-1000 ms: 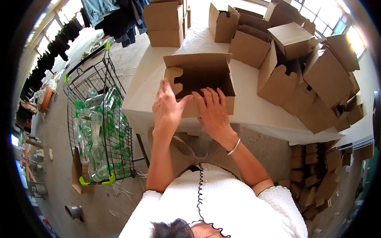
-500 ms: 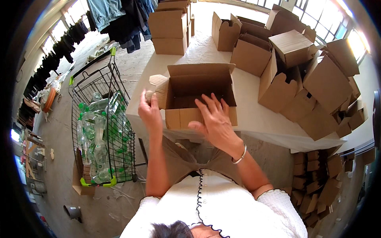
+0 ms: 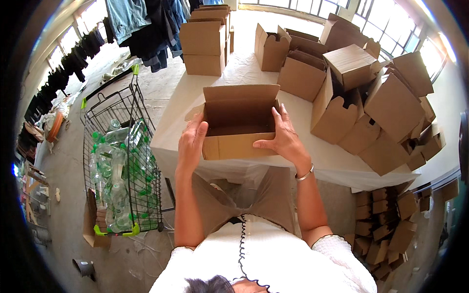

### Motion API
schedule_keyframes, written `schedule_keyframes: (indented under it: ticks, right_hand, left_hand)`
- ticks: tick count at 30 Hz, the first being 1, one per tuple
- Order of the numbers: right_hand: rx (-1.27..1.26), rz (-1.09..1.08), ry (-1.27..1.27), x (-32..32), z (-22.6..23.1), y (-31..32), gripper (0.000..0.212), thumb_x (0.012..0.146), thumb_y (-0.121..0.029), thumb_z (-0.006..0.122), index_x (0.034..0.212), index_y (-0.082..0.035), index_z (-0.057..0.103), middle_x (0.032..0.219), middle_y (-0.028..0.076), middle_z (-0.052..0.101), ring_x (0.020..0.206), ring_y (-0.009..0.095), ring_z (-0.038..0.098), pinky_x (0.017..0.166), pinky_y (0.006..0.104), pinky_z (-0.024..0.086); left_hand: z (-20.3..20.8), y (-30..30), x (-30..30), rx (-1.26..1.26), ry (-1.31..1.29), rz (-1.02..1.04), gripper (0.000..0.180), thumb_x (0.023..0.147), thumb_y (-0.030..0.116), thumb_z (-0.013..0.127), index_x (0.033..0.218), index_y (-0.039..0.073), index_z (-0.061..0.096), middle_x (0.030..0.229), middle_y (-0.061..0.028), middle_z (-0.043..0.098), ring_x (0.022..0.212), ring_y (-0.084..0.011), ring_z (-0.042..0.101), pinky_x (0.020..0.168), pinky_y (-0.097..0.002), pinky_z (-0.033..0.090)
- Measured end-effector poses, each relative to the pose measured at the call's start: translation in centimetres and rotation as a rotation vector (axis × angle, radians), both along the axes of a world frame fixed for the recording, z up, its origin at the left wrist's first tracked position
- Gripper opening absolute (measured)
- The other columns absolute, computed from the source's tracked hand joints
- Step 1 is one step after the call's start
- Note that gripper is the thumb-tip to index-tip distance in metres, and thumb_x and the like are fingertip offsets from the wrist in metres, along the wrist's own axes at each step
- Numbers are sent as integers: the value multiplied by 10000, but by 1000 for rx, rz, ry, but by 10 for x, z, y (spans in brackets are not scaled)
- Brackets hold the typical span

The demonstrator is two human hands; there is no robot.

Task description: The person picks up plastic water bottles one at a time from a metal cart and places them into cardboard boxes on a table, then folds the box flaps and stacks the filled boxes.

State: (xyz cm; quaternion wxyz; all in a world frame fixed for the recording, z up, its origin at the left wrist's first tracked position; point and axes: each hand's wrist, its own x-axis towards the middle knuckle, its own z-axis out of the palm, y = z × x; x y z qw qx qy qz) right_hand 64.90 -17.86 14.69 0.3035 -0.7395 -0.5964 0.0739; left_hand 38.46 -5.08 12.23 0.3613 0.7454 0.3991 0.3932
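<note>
A brown cardboard box (image 3: 239, 148) stands open-topped near the front edge of the table, its rear flap (image 3: 242, 93) raised. My left hand (image 3: 191, 144) holds the box's left side, thumb along the front corner. Beyond those fingers, part of a side flap (image 3: 194, 112) sticks out to the left. My right hand (image 3: 287, 139) grips the right side, with its thumb across the front panel and its fingers up along the edge. Dark shadow fills the inside of the box, and I see no contents.
A white-covered table (image 3: 244, 68) bears stacked boxes (image 3: 202, 46) at the back left and a heap of open boxes (image 3: 337, 97) on the right. Left of it stands a wire cart (image 3: 129, 161) of clear bottles. More boxes (image 3: 383, 229) lie piled below right.
My right hand has moved from above the front of the box to its right side. My left hand has shifted from the outspread left flap onto the left side; less of that flap shows.
</note>
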Motion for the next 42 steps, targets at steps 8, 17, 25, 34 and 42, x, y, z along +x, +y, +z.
schedule_keyframes:
  ticks: [8, 17, 25, 34, 42]
  right_hand:
    - [141, 10, -127, 0, -15, 4, 896, 714, -466, 895, 1369, 58, 580, 1557, 313, 381, 1306, 438, 565, 1072, 455, 490]
    - [249, -68, -285, 2, -34, -2, 485, 759, -411, 867, 922, 14, 698, 1187, 213, 629, 825, 389, 681, 747, 441, 558]
    - [-104, -154, -140, -25, 2, -7, 563, 769, -515, 839, 940, -10, 656, 1420, 297, 529, 1135, 467, 601, 915, 504, 492]
    - [-42, -94, -189, -17, -10, 2, 576, 799, -450, 841, 972, 56, 627, 1389, 318, 504, 1185, 489, 552, 957, 518, 465]
    - [-166, -142, -244, -10, -9, 8, 550, 782, -374, 860, 1004, 72, 628, 1418, 288, 496, 1127, 475, 566, 922, 494, 477]
  left_hand:
    - [11, -16, 12, 21, 134, 47, 886, 716, 308, 913, 1463, 5, 545, 1575, -195, 463, 1416, -307, 505, 1156, -383, 402]
    - [-11, -20, 2, 164, -113, 70, 926, 771, 217, 879, 1572, 139, 422, 1621, -169, 398, 1460, -288, 445, 1158, -386, 416]
    - [-19, -26, -151, 207, -28, 522, 567, 903, 204, 772, 1423, 70, 593, 1516, -182, 534, 1392, -316, 518, 1163, -416, 406]
    - [-101, 17, -373, 33, 73, 1285, 561, 855, 261, 740, 1317, -37, 626, 1280, -258, 653, 1207, -404, 608, 1036, -480, 470]
    - [-95, 118, -457, 196, 725, 1255, 616, 847, 319, 766, 1297, -63, 589, 1324, -254, 593, 1270, -387, 535, 1099, -478, 413]
